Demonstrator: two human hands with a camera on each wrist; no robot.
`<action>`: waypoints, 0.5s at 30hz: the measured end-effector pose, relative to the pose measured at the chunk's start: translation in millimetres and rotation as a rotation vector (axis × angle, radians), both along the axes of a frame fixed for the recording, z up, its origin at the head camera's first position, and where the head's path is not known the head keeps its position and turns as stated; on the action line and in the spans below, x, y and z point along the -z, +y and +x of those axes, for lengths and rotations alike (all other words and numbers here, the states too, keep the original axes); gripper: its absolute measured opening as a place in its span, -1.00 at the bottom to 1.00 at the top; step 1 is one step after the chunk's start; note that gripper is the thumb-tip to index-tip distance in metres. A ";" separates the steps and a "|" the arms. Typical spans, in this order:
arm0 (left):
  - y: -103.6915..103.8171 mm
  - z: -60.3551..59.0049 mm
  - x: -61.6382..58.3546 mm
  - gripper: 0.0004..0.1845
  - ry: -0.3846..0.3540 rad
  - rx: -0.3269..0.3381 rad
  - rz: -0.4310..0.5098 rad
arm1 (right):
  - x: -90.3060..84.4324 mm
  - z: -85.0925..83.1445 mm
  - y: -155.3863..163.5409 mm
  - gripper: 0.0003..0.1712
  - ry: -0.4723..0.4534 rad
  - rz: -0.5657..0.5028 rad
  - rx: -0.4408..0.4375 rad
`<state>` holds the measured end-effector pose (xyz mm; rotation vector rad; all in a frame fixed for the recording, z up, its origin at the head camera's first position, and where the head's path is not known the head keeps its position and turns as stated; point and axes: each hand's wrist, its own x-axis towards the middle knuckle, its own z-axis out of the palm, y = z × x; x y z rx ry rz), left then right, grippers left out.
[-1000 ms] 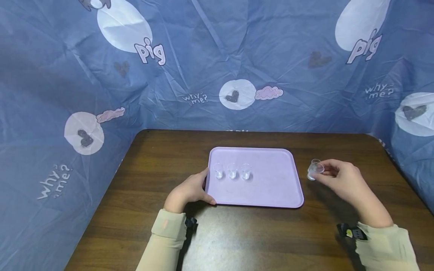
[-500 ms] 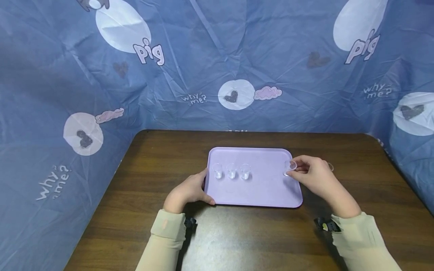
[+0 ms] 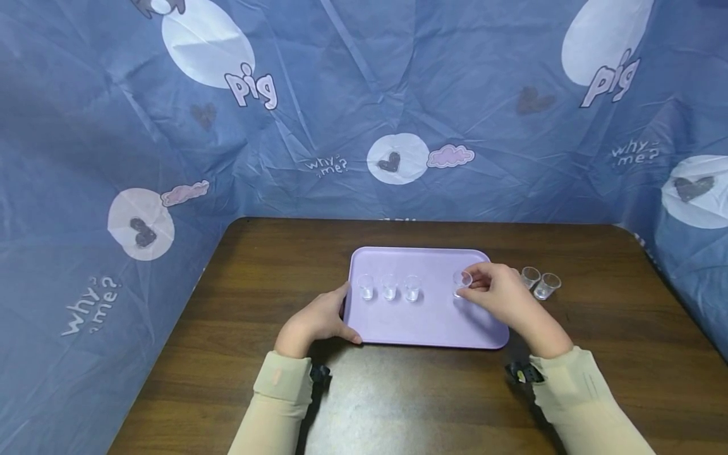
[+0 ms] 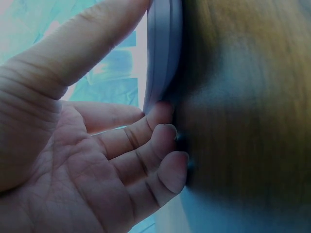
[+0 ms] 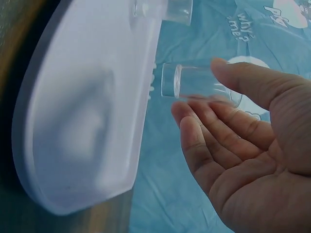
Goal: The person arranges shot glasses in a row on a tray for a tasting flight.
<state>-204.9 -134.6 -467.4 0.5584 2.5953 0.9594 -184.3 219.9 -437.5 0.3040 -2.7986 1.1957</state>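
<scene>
- The left hand [image 3: 318,319] rests at the near left corner of the lilac tray [image 3: 432,322]. Its thumb lies along the tray's rim and its fingers are loosely bent against the edge and the table [image 3: 398,398], steadying the tray without lifting it.
- The right hand [image 3: 500,297] is over the tray's right half and pinches a small clear cup [image 3: 462,281] between thumb and fingertips. In the right wrist view the cup [image 5: 194,87] hangs upright, its base just above the tray [image 5: 92,116] and apart from it.
- To the left of the held cup, three cups in a row [image 3: 389,286] stand upright on the tray. The free spot next to the rightmost of them lies leftward of the right hand, which is much the nearer hand.
- Farther right, off the tray, two more clear cups [image 3: 539,282] stand on the table.
</scene>
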 end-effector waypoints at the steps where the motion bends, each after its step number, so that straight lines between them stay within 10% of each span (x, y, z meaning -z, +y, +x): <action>1: 0.0 0.1 -0.2 0.23 -0.001 -0.001 0.001 | 1.2 -1.0 -1.2 -0.72 0.003 0.001 -0.004; 15: 0.0 0.1 -0.5 0.26 -0.004 -0.005 -0.007 | 13.8 -8.0 -19.3 -0.74 0.017 -0.029 -0.032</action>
